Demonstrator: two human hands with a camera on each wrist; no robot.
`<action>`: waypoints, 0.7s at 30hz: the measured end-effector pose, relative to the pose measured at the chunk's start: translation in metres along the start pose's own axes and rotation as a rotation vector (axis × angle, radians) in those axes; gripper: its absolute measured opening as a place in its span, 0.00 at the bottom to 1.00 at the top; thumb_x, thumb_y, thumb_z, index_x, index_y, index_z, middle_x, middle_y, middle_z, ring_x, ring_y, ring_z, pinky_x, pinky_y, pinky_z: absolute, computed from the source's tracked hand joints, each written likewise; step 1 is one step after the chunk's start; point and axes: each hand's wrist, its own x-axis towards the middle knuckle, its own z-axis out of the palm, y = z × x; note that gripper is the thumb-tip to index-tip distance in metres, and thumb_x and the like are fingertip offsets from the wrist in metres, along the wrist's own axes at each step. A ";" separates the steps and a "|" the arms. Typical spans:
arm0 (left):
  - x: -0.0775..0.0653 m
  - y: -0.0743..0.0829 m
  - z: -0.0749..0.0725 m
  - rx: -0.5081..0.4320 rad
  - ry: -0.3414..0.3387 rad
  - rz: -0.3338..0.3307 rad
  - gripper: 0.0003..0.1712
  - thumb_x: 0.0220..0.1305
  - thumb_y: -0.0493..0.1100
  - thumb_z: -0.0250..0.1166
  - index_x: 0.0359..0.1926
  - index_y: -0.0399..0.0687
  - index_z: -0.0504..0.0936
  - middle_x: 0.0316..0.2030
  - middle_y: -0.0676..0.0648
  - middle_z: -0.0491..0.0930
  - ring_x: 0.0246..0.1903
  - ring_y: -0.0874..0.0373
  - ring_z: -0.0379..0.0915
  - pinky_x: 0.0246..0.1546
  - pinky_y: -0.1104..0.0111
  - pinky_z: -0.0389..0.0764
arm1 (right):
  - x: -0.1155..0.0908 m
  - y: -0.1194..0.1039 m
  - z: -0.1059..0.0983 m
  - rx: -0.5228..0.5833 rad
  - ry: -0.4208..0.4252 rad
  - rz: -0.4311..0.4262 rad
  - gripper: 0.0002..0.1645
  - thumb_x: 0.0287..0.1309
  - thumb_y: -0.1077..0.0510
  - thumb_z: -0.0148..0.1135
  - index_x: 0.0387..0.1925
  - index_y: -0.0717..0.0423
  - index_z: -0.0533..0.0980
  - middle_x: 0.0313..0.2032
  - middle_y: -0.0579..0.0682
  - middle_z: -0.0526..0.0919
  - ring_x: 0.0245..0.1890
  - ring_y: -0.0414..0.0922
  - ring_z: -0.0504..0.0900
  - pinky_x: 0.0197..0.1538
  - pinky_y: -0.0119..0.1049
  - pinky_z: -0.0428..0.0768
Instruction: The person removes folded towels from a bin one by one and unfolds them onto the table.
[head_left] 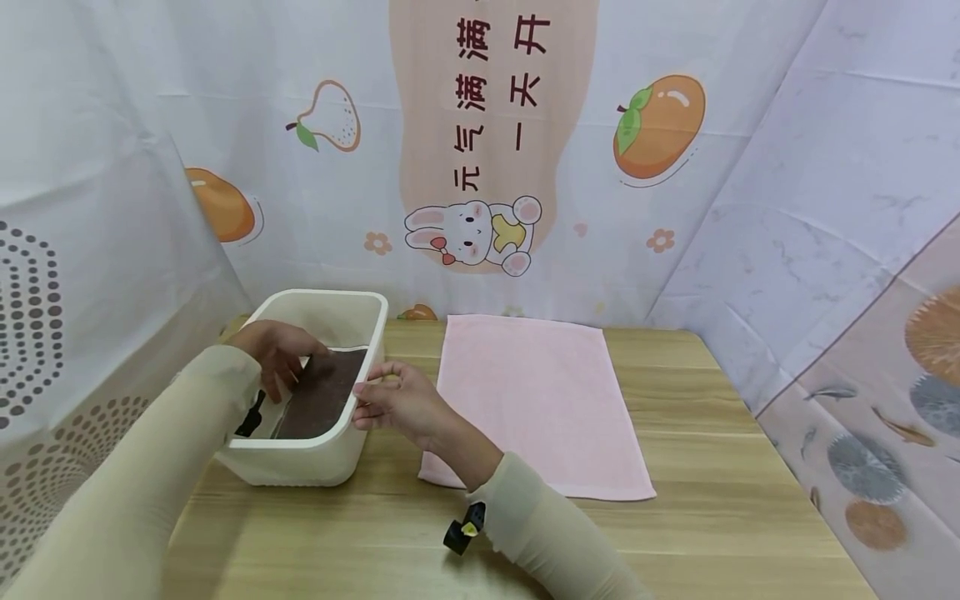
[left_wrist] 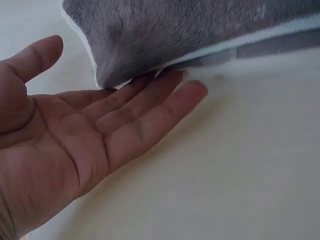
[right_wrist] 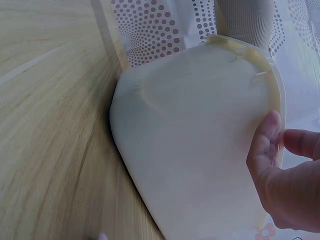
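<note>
A cream plastic bin [head_left: 307, 468] stands at the left of the table with a folded brown cloth [head_left: 324, 400] inside it. The cloth looks plush with pale edging in the left wrist view. My left hand [head_left: 279, 354] reaches into the bin; its fairly straight fingers [left_wrist: 150, 120] lie under a corner of the cloth [left_wrist: 165, 30], and the thumb stands apart from it. With thumb and fingers, my right hand [head_left: 405, 407] pinches the bin's right rim. The right wrist view shows this hand [right_wrist: 285, 175] at the rim, beside the bin's outer wall [right_wrist: 195, 135].
A pink towel [head_left: 536, 400] lies flat on the wooden table [head_left: 697, 467], right of the bin. A printed curtain [head_left: 615, 242] hangs behind the table, with more sheets at both sides. A black wrist device [head_left: 459, 535] sits under the right sleeve.
</note>
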 end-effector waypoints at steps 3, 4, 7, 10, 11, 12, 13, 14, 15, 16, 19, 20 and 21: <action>0.003 0.000 0.001 -0.016 -0.034 0.045 0.46 0.78 0.57 0.47 0.72 0.20 0.45 0.68 0.17 0.55 0.66 0.24 0.61 0.51 0.42 0.80 | 0.000 0.000 0.000 0.005 0.003 0.000 0.12 0.67 0.70 0.62 0.47 0.57 0.70 0.27 0.54 0.84 0.25 0.43 0.85 0.32 0.35 0.86; 0.004 0.000 0.001 -0.030 -0.044 0.061 0.44 0.78 0.56 0.46 0.72 0.20 0.46 0.67 0.18 0.55 0.65 0.25 0.63 0.52 0.43 0.80 | 0.000 0.000 0.000 0.006 0.003 -0.001 0.12 0.67 0.70 0.62 0.47 0.57 0.71 0.27 0.54 0.84 0.25 0.43 0.84 0.32 0.35 0.86; 0.008 0.000 0.002 -0.059 -0.068 0.117 0.35 0.80 0.52 0.44 0.68 0.24 0.53 0.63 0.24 0.61 0.57 0.33 0.70 0.51 0.51 0.81 | -0.001 0.000 0.000 0.003 -0.002 -0.004 0.12 0.67 0.70 0.62 0.48 0.58 0.70 0.27 0.54 0.84 0.25 0.43 0.84 0.32 0.34 0.86; 0.011 0.000 0.003 -0.078 -0.054 0.166 0.22 0.80 0.46 0.47 0.60 0.30 0.61 0.52 0.33 0.67 0.45 0.46 0.73 0.44 0.58 0.83 | -0.002 -0.001 0.000 -0.001 -0.006 -0.001 0.13 0.67 0.69 0.62 0.49 0.58 0.70 0.27 0.54 0.84 0.25 0.43 0.84 0.32 0.34 0.86; 0.011 0.000 0.004 -0.077 -0.049 0.178 0.19 0.80 0.44 0.48 0.57 0.32 0.62 0.49 0.35 0.68 0.41 0.49 0.73 0.42 0.60 0.82 | -0.003 -0.001 0.000 -0.004 -0.007 0.000 0.13 0.67 0.69 0.61 0.49 0.58 0.70 0.27 0.53 0.84 0.25 0.43 0.84 0.32 0.34 0.86; 0.011 0.000 0.004 -0.079 -0.048 0.190 0.16 0.80 0.43 0.49 0.55 0.33 0.62 0.45 0.38 0.68 0.39 0.51 0.72 0.40 0.61 0.83 | -0.003 -0.001 0.000 -0.005 -0.008 0.002 0.13 0.68 0.69 0.61 0.49 0.58 0.70 0.27 0.53 0.84 0.25 0.43 0.84 0.33 0.34 0.86; 0.011 0.000 0.004 -0.081 -0.047 0.199 0.14 0.79 0.42 0.50 0.54 0.34 0.61 0.42 0.39 0.68 0.37 0.52 0.71 0.39 0.62 0.83 | -0.003 -0.002 0.000 -0.007 -0.009 0.006 0.14 0.68 0.69 0.61 0.50 0.58 0.69 0.27 0.53 0.84 0.25 0.43 0.84 0.33 0.34 0.86; 0.011 0.001 0.005 -0.088 -0.044 0.206 0.14 0.79 0.40 0.51 0.53 0.35 0.59 0.39 0.41 0.68 0.35 0.53 0.71 0.38 0.62 0.83 | -0.004 -0.002 0.000 -0.010 -0.011 0.007 0.14 0.68 0.69 0.61 0.50 0.57 0.69 0.27 0.53 0.84 0.25 0.42 0.84 0.33 0.34 0.86; 0.011 0.001 0.005 -0.093 -0.043 0.211 0.14 0.78 0.40 0.52 0.54 0.36 0.58 0.37 0.42 0.67 0.34 0.54 0.70 0.38 0.63 0.83 | -0.004 -0.002 0.000 -0.010 -0.011 0.009 0.14 0.68 0.69 0.61 0.50 0.57 0.69 0.27 0.53 0.84 0.25 0.43 0.84 0.33 0.34 0.86; 0.010 0.001 0.006 -0.092 -0.040 0.215 0.15 0.78 0.39 0.52 0.54 0.37 0.57 0.36 0.43 0.67 0.33 0.54 0.69 0.37 0.63 0.83 | -0.004 -0.002 0.000 -0.010 -0.011 0.011 0.14 0.68 0.69 0.61 0.50 0.57 0.69 0.27 0.53 0.84 0.25 0.43 0.84 0.33 0.34 0.86; 0.008 0.001 0.007 -0.106 -0.025 0.225 0.19 0.77 0.37 0.54 0.56 0.38 0.54 0.33 0.44 0.68 0.31 0.55 0.69 0.36 0.63 0.82 | -0.004 -0.002 0.000 -0.013 -0.012 0.010 0.14 0.68 0.69 0.61 0.50 0.57 0.69 0.27 0.53 0.84 0.25 0.43 0.84 0.33 0.34 0.86; 0.008 0.001 0.007 -0.116 -0.017 0.224 0.19 0.76 0.37 0.54 0.56 0.38 0.53 0.33 0.44 0.68 0.31 0.54 0.69 0.36 0.63 0.82 | -0.004 -0.003 0.001 -0.014 -0.012 0.010 0.14 0.68 0.69 0.61 0.50 0.57 0.69 0.27 0.53 0.84 0.25 0.43 0.84 0.33 0.34 0.86; 0.007 0.001 0.007 -0.121 -0.011 0.224 0.19 0.76 0.37 0.55 0.56 0.38 0.53 0.33 0.44 0.68 0.31 0.54 0.69 0.36 0.62 0.82 | -0.003 -0.002 0.001 -0.014 -0.011 0.009 0.14 0.68 0.69 0.61 0.50 0.57 0.69 0.27 0.53 0.84 0.25 0.43 0.84 0.33 0.34 0.86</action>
